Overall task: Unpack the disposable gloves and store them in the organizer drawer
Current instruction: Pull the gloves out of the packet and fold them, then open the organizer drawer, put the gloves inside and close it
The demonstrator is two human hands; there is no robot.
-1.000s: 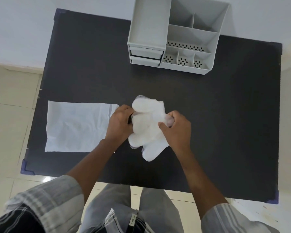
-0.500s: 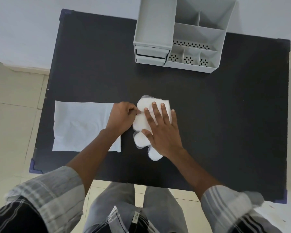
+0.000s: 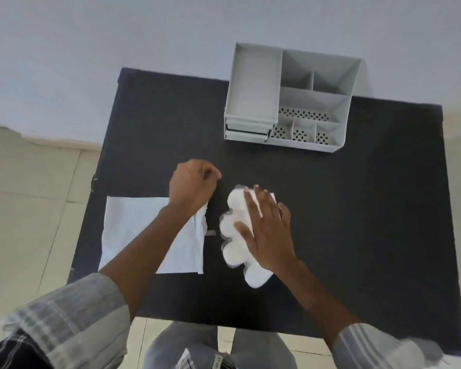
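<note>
A stack of clear white disposable gloves (image 3: 233, 235) lies on the black table (image 3: 357, 209), near its middle. My right hand (image 3: 264, 230) rests flat on the stack, fingers spread, pressing it down. Left of the stack, my left hand (image 3: 192, 182) hovers curled into a loose fist with nothing visible in it, apart from the gloves. The empty white packaging (image 3: 144, 230) lies flat under my left forearm. The grey organizer (image 3: 288, 97) stands at the table's back edge, with its two drawers (image 3: 248, 130) at the lower left, both closed.
The organizer has several open compartments, some with perforated floors. A pale wall runs behind the table and a tiled floor lies to the left. The table's front edge is close to my legs.
My left hand has let go of the gloves and moved up and to the left. My right hand went from gripping the stack to lying flat on it.
</note>
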